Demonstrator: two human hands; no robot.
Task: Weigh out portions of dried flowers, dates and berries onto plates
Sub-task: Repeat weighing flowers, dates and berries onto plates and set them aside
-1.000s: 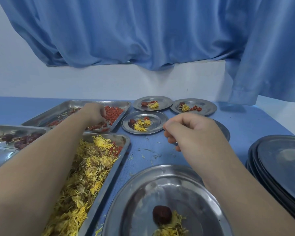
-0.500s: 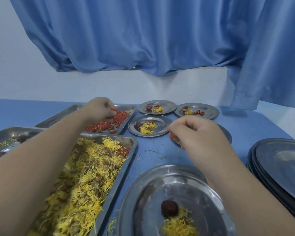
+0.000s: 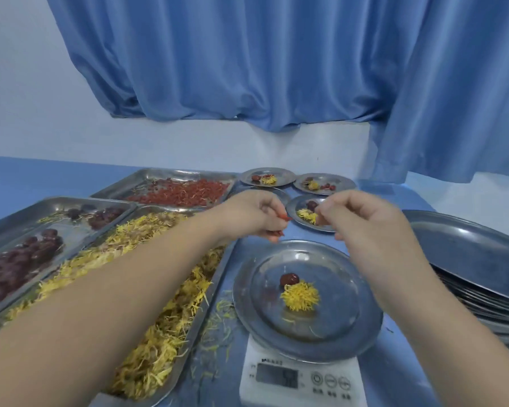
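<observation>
1. L hand [image 3: 252,214]: over mid tabletop [image 3: 394,374], just past the plate on the scale. Fingers curled tight round a few red berries [image 3: 278,234], some poking out below the fingers.
2. R hand [image 3: 362,218]: just beside L hand, fingertips nearly meeting it. Fingers curled in and motion-blurred, so can't tell if anything's pinched.
3. Plate [image 3: 347,327] sits on white scale [image 3: 301,383] at near edge, centre-right. On it: 1 date [image 3: 289,279] touching a yellow dried flower [image 3: 301,295]. Display unreadable.
4. Left half of tabletop has 3 steel trays:
   - berry tray [image 3: 121,187] toward far edge
   - date tray [image 3: 80,201] by left edge
   - flower tray [image 3: 201,318] just beside scale, under L forearm
   - loose petals [image 3: 218,321] on the tabletop btwn flower tray and scale
5. Far edge, centre-right, has small filled plates:
   - far-left plate [image 3: 288,179] w/ date + flower
   - far-right plate [image 3: 347,183] w/ flower + berries
   - third plate [image 3: 291,210] nearer, partly behind both hands, w/ date + flower
6. Right edge: stack of bare plates [image 3: 467,254].
7. Blue curtain [image 3: 247,69] hangs over the wall past the far edge.
</observation>
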